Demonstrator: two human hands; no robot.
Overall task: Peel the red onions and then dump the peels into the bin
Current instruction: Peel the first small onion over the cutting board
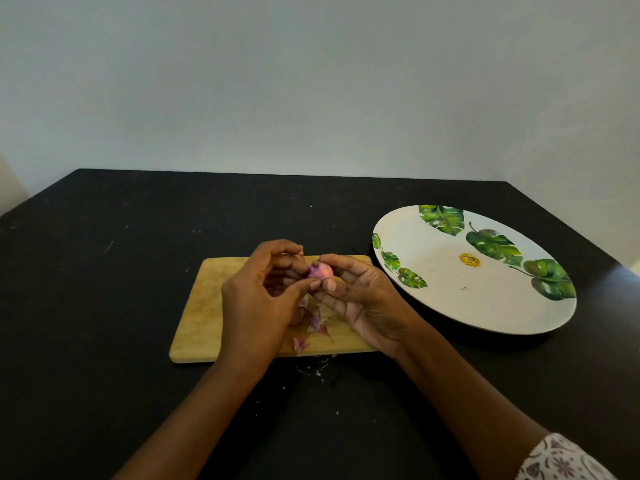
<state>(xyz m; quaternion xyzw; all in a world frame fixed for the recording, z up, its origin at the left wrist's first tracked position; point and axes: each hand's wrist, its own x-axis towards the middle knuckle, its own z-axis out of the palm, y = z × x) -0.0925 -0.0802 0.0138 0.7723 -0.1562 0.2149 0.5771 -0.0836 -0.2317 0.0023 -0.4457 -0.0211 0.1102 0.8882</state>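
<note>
Both hands are seen raised just above a wooden cutting board (201, 306), meeting over a small red onion (321, 270). By the right hand (363, 303), turned palm up, the onion is cradled: the fingers are curled beneath and behind the bulb and the thumb is laid across its top. By the left hand (256, 296), seen from the back, the onion is met from the 9 o'clock side. The thumb tip is pressed against the lower edge of the bulb, the fingers are curled, and the index finger is arched above. What looks like a pale sliver of skin is seen at its tip, though this is too small to be told for certain. The bulb is shown pale purple and glossy where it is exposed between the two thumbs. Loose purple peels (313, 322) are scattered on the board directly below the hands, toward its 6 o'clock edge. A few tiny scraps (313, 370) are strewn on the black table (104, 271) just past that edge. At 2 o'clock from the board, near its corner, a large white plate (450, 296) printed with green leaves is set flat on the table. A patterned sleeve (561, 459) is visible on the right arm at 5 o'clock in the view.
</note>
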